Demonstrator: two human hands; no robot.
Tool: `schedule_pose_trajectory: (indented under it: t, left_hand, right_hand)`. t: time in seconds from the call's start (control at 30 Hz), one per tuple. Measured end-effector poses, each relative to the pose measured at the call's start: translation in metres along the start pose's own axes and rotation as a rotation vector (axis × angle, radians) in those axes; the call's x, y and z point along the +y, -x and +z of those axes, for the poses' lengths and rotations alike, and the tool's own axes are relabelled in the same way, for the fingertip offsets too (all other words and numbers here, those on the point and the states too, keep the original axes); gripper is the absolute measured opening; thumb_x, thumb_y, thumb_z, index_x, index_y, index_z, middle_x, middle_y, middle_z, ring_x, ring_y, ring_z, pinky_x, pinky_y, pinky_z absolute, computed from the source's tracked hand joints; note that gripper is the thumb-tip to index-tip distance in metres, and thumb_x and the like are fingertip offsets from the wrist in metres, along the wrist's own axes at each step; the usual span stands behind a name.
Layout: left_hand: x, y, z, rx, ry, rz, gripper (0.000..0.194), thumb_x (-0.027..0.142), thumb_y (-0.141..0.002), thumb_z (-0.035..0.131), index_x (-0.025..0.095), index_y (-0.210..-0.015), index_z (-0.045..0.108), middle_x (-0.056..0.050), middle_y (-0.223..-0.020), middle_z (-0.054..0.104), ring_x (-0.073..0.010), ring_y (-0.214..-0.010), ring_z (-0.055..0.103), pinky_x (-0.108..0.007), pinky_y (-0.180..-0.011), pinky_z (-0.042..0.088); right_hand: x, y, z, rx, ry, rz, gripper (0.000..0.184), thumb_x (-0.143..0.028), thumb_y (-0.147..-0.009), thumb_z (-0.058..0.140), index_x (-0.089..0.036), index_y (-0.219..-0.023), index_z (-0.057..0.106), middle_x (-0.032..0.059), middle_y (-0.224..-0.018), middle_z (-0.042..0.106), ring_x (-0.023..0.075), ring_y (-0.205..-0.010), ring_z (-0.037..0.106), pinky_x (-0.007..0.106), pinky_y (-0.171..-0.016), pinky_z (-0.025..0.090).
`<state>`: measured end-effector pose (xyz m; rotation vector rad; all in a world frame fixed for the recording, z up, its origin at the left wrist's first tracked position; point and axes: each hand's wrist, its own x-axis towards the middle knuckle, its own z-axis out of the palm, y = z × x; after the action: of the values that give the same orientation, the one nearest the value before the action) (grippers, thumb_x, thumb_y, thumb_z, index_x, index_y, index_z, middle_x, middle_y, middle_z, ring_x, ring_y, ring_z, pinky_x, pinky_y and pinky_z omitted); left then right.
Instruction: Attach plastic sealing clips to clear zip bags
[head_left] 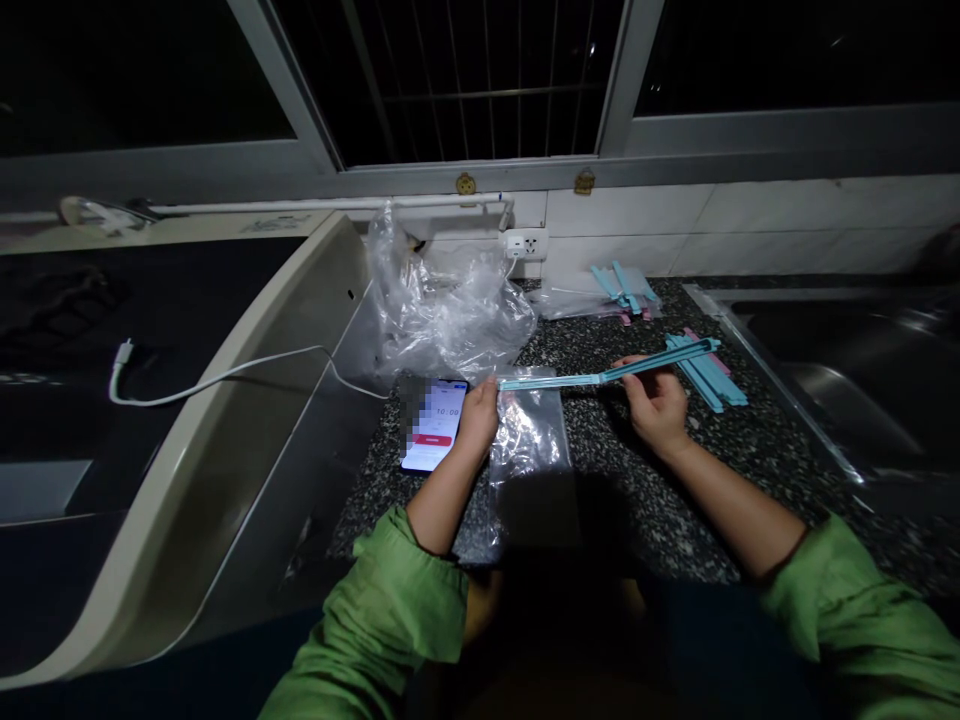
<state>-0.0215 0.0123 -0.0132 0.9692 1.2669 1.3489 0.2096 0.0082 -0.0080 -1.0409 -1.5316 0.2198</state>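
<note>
A long light-blue bag sealing clip, hinged near its middle, is spread between my two hands. My left hand pinches its left end beside the top edge of a clear plastic bag. One arm of the clip lies along the bag's upper edge; whether the film sits inside it I cannot tell. The other arm slants up to the right, with the fingers of my right hand closed on it from below. Behind that hand rests a pile of blue clips, with some pink among them.
A lit phone lies left of my left hand. Crumpled clear plastic fills the back left. Flat plastic bags with more blue clips lie by the wall. A sink bounds the right, a bulky appliance with a white cable the left.
</note>
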Motion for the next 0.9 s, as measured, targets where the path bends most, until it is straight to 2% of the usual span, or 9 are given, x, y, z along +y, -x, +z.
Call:
schedule_pose_trajectory:
  t: [0.33,0.57,0.7,0.9]
  left_hand:
    - [-0.002,-0.001,0.002,0.018,0.079,-0.065,0.032,0.038,-0.082,0.046,0.014,-0.069,0.062,-0.003,-0.059,0.062,-0.0161,-0.056,0.056,-0.028,-0.062,0.043]
    - [0.006,0.003,0.006,0.056,0.124,-0.113,0.032,0.041,-0.079,0.052,0.015,-0.063,0.061,-0.002,-0.054,0.060,-0.0144,-0.051,0.052,-0.027,-0.057,0.042]
    - [0.004,0.004,0.008,0.051,0.119,-0.113,0.034,0.043,-0.078,0.052,0.016,-0.060,0.060,-0.002,-0.052,0.059,-0.0145,-0.049,0.051,-0.027,-0.053,0.041]
    - [-0.001,0.002,0.007,0.020,0.094,-0.107,0.037,0.044,-0.080,0.050,0.015,-0.060,0.060,-0.002,-0.052,0.059,-0.0133,-0.047,0.049,-0.026,-0.053,0.040]
  right_hand:
    - [-0.006,-0.002,-0.001,0.051,-0.089,0.124,0.025,-0.045,-0.082,0.053,-0.022,-0.093,0.056,0.0071,-0.091,0.068,0.0189,-0.081,0.064,0.034,-0.072,0.052]
    - [-0.005,-0.004,0.002,0.051,-0.213,0.240,0.029,-0.049,-0.080,0.053,-0.023,-0.092,0.051,0.0070,-0.089,0.068,0.0195,-0.080,0.065,0.035,-0.072,0.053]
    - [-0.002,-0.003,0.003,0.045,-0.265,0.283,0.030,-0.050,-0.079,0.054,-0.023,-0.091,0.049,0.0066,-0.088,0.068,0.0193,-0.075,0.065,0.036,-0.069,0.054]
    - [0.004,-0.003,0.004,0.036,-0.302,0.331,0.031,-0.051,-0.077,0.055,-0.024,-0.091,0.048,0.0058,-0.090,0.067,0.0197,-0.078,0.066,0.037,-0.072,0.054]
